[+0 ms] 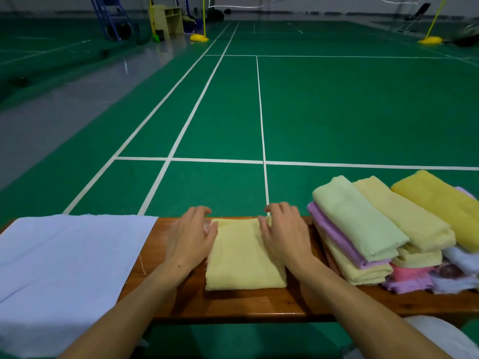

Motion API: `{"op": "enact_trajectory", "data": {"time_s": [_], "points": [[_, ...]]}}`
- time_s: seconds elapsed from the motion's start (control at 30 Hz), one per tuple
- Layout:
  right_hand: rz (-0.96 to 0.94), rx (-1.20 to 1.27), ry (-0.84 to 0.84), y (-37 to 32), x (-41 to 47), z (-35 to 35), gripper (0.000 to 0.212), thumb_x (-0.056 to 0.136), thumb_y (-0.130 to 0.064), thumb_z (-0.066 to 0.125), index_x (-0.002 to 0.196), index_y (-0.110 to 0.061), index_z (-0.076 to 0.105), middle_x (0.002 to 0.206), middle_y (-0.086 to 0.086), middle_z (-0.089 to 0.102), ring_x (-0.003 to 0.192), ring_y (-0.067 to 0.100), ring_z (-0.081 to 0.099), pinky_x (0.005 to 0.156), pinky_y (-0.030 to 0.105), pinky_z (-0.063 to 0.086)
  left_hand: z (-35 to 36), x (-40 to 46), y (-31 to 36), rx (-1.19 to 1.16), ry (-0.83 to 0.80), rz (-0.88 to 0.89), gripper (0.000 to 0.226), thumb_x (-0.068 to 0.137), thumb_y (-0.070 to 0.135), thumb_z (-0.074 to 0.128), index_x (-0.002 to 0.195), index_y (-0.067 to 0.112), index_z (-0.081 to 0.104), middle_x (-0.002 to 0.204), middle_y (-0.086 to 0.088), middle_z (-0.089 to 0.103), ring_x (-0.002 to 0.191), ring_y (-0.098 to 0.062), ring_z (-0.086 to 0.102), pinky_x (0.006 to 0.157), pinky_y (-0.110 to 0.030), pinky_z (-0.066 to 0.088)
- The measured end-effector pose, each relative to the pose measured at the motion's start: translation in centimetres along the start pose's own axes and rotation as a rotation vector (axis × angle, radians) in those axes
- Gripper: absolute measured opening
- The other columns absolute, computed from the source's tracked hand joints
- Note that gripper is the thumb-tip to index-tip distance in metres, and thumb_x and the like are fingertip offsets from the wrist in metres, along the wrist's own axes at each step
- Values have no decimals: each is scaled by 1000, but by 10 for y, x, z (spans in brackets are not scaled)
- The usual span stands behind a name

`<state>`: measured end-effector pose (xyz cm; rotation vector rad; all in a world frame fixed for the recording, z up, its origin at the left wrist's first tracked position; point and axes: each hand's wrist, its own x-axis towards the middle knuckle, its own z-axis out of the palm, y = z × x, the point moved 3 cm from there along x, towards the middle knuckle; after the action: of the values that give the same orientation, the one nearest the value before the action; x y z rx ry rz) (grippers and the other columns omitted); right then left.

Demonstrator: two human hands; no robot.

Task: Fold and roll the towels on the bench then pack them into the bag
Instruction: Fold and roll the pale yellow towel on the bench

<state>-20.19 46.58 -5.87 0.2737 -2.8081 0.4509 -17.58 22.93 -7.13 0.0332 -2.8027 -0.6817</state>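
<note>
Green badminton court floor (337,112) with white lines behind; wooden bench (233,301) across the foreground.

Folded pale yellow towel (243,257) flat on the bench middle, long axis running away from the viewer, near edge squared off.

Left hand (191,234) at the towel's far left corner: fingers loosely curved and slightly spread, thumb side touching the towel's left edge; whether any cloth is pinched cannot be told.

Right hand (285,229) at the far right corner: palm down on the towel's right side, fingers slightly spread and bent over the far edge; pinch or plain press cannot be told.

Pile of folded towels (383,237) on the bench just right of the right hand: light green on top, lilac and pale yellow beneath, further yellow, pink and white pieces toward the right edge.

Pale blue-white cloth (64,268) draped over the bench's left end, well apart from the yellow towel; bag or sheet cannot be told.

Yellow net-post bases (199,38) far back on the court.
</note>
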Motion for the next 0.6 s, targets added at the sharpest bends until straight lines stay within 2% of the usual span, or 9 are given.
{"op": "enact_trajectory", "data": {"time_s": [0.07, 0.1, 0.13, 0.2, 0.3, 0.43, 0.53, 0.6], "points": [[-164, 8, -101, -17, -14, 7, 47, 109, -49, 36, 141, -19, 54, 143, 2, 56, 133, 20, 48, 114, 41, 43, 9, -11, 15, 83, -87, 148, 51, 107, 44, 50, 150, 17, 52, 157, 0, 50, 148, -18, 41, 122, -35, 33], [-223, -12, -180, -22, -22, 14, 56, 109, -51, 30, 150, -16, 47, 157, 8, 46, 148, 27, 37, 123, 48, 33, 15, -17, 22, 135, -145, 218, 57, 108, 45, 45, 157, 17, 45, 168, -1, 37, 158, -18, 26, 129, -34, 19], [-267, -40, -253, -23, -29, 20, 65, 108, -54, 25, 158, -14, 38, 168, 11, 32, 158, 33, 21, 127, 53, 23, 21, -23, 26, 188, -204, 274, 61, 110, 45, 39, 163, 17, 36, 174, -1, 23, 163, -18, 11, 132, -35, 6], [-314, -72, -365, -18, -40, 32, 76, 108, -62, 16, 167, -14, 17, 176, 10, 5, 162, 34, -7, 130, 56, 7, 29, -32, 26, 275, -326, 329, 65, 111, 45, 27, 170, 21, 14, 177, 2, -4, 162, -15, -13, 132, -39, -8], [-352, -85, -458, -6, -45, 33, 85, 105, -73, 9, 168, -17, -2, 174, 3, -17, 158, 26, -27, 131, 51, -6, 29, -39, 14, 365, -416, 354, 69, 110, 54, 14, 169, 25, -5, 173, 4, -22, 159, -12, -26, 132, -46, -7], [-339, -94, -500, 17, -44, 21, 87, 104, -74, 10, 167, -17, -10, 172, 1, -23, 156, 20, -29, 129, 45, -11, 19, -45, -7, 397, -443, 336, 75, 108, 66, 9, 168, 26, -13, 171, 6, -28, 156, -11, -31, 132, -44, -7], [-321, -73, -478, 33, -45, 7, 81, 107, -67, 16, 168, -16, -1, 173, 1, -15, 160, 19, -18, 131, 44, -2, 5, -50, -21, 299, -435, 306, 77, 107, 70, 16, 169, 29, -3, 172, 11, -19, 159, -6, -21, 132, -38, -3], [-347, -8, -400, 40, -48, -4, 74, 108, -64, 24, 167, -19, 18, 175, -1, 5, 162, 16, -3, 132, 41, 8, -6, -54, -28, 207, -400, 315, 74, 105, 72, 24, 168, 35, 18, 174, 15, 0, 161, -4, -2, 133, -40, 11]]}}
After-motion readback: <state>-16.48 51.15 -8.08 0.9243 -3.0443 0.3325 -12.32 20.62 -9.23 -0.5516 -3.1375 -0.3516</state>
